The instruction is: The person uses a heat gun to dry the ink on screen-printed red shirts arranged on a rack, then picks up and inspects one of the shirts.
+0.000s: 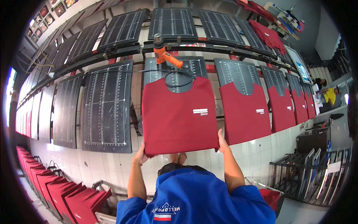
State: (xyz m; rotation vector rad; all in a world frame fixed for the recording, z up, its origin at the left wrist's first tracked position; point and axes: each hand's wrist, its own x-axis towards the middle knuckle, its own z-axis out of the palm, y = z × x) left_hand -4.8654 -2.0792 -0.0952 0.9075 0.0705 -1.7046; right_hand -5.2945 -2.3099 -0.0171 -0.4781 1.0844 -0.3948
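A maroon T-shirt [179, 119] is stretched over a dark board right in front of me, with a small white print on its right side. At its lower left corner my left hand [139, 156] grips the fabric, thumb along the edge. My right hand [223, 144] holds the lower right side the same way; the fingers of both hands are partly hidden behind the cloth. Beyond the neckline, an orange heat gun [166, 56] rests near the far end of the board, its black cable [178, 79] looped close to the collar.
To the right, more boards carry maroon shirts [246, 115] with white prints. On the left stand bare marked boards [106, 108]. Maroon garments [85, 201] hang over racks at lower left. A rack of frames [309, 179] stands at lower right; a person in yellow [329, 96] is far right.
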